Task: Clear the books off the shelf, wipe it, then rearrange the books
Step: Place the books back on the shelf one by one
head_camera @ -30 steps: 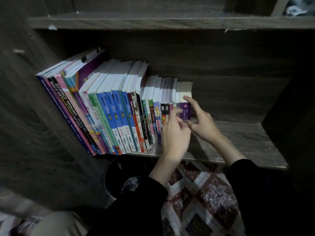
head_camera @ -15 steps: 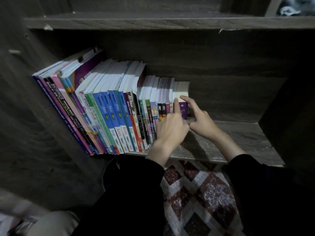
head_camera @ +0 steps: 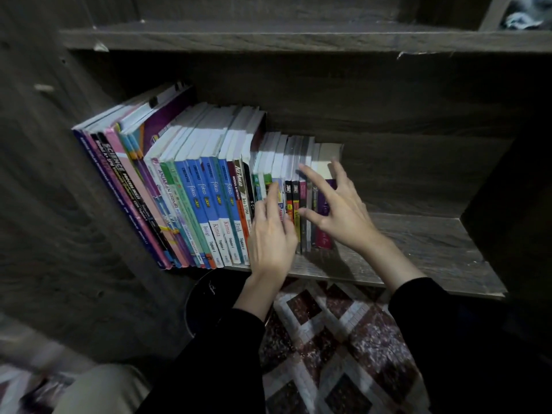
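A row of books (head_camera: 209,186) stands on a dark wooden shelf (head_camera: 424,249), packed against the left wall, tall ones at the left and smaller ones at the right. The last book has a purple spine (head_camera: 324,234). My left hand (head_camera: 273,234) lies against the spines of the small books with its fingers straight. My right hand (head_camera: 337,209) is spread in front of the last small books, fingers straight, the index finger reaching to their top edges. Neither hand holds a book.
The right half of the shelf board is bare wood up to the dark right wall (head_camera: 507,210). Another shelf board (head_camera: 298,40) runs above. Below the shelf are a dark round bin (head_camera: 209,300) and a patterned rug (head_camera: 343,339).
My left hand has slid left along the small spines. My right hand has lifted from the purple book's side and spread its fingers over the last books.
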